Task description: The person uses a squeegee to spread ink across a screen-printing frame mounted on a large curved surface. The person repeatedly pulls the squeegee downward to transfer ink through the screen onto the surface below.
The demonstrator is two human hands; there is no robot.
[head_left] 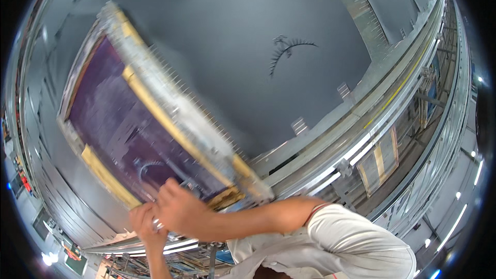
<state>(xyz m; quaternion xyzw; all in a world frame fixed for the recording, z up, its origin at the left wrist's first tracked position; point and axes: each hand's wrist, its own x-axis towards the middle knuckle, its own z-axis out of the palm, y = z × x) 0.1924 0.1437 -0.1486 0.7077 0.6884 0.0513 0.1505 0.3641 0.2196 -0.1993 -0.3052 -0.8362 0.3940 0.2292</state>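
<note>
A screen-printing frame (178, 116) with a purple mesh (111, 103) and yellow tape along its sides lies tilted at the left, over dark sheet material (227, 31). A pale curved design shows in the mesh near my fingers. My left hand (147, 222), with a ring on a finger, is closed at the frame's near end. Right beside it, my right hand (181, 211) is closed too, its forearm crossing from the right. The hands touch or overlap; what their fingers hold is hidden and blurred.
A black curved, spiky print (289, 49) marks the dark sheet. Along the table's right side runs a metal rail (330, 150) with small clips. Below it, a taped frame (380, 160) rests on a lower rack. Grey sheeting (62, 186) continues at left.
</note>
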